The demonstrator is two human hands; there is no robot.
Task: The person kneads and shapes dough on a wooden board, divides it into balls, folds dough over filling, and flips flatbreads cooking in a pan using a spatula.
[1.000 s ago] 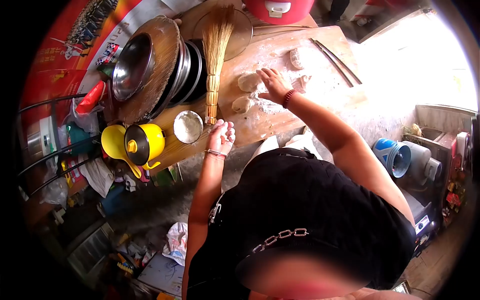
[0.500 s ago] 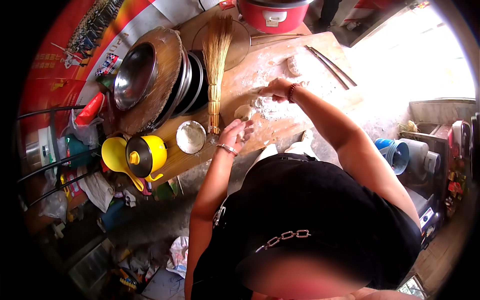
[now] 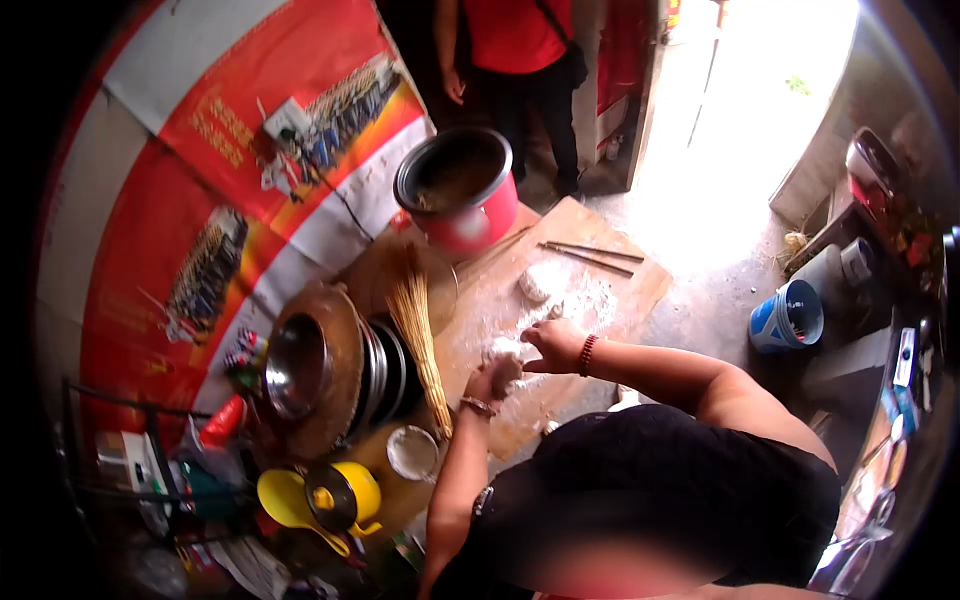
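My left hand (image 3: 484, 388) grips a pale, flat piece of dough (image 3: 508, 368) over the near part of the floured wooden board (image 3: 640, 285). Close to its right, my right hand (image 3: 557, 343) is bent with thumb and fingers apart, its tips near the dough piece. Whether they touch it I cannot tell. Loose white flour (image 3: 505, 346) lies just beyond my hands. A rounded dough lump (image 3: 537, 282) rests farther up the board, dusted with flour. Left of my left wrist stands a bowl of flour (image 3: 413, 453).
A straw brush (image 3: 415, 335) lies left of the board. Two dark sticks (image 3: 590, 257) lie at its far end, near a red cooker (image 3: 470, 225). Stacked pans (image 3: 330, 370) and a yellow pot (image 3: 355, 495) stand left. A person (image 3: 515, 45) in red stands beyond.
My view has tilted up, bringing the person and the open cooker into sight. My left hand has taken hold of the dough piece. My right hand has come back from the flour towards it.
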